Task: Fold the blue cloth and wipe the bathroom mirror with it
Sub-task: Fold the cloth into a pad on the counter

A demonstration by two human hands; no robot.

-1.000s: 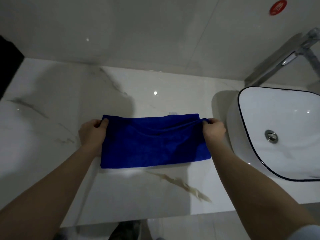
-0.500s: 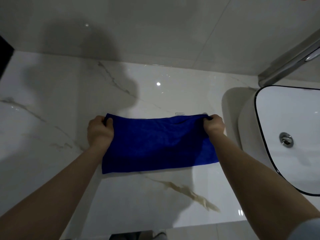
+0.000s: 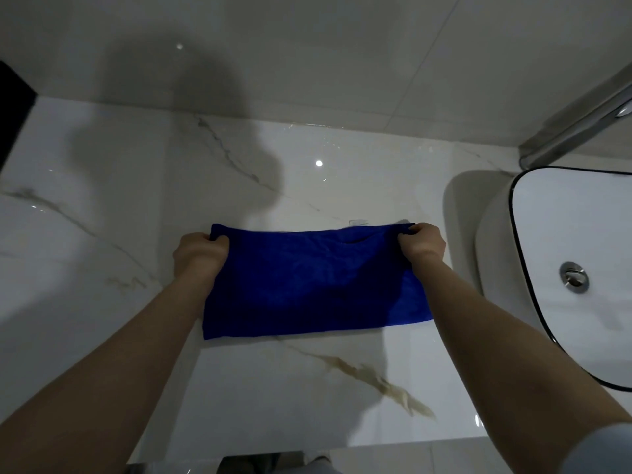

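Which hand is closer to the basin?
The right hand, gripping the far right corner of the blue cloth beside the white basin; the left hand grips the far left corner, across the cloth.

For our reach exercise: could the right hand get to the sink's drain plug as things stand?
Probably yes: nothing stands between the right hand and the drain plug in the open sink beside it, though its fingers grip the blue cloth.

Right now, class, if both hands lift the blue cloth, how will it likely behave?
Probably floppy: the blue cloth puckers near the right hand. Likely light: the left hand grips only a corner. Unlikely to slip; its surface looks napped.
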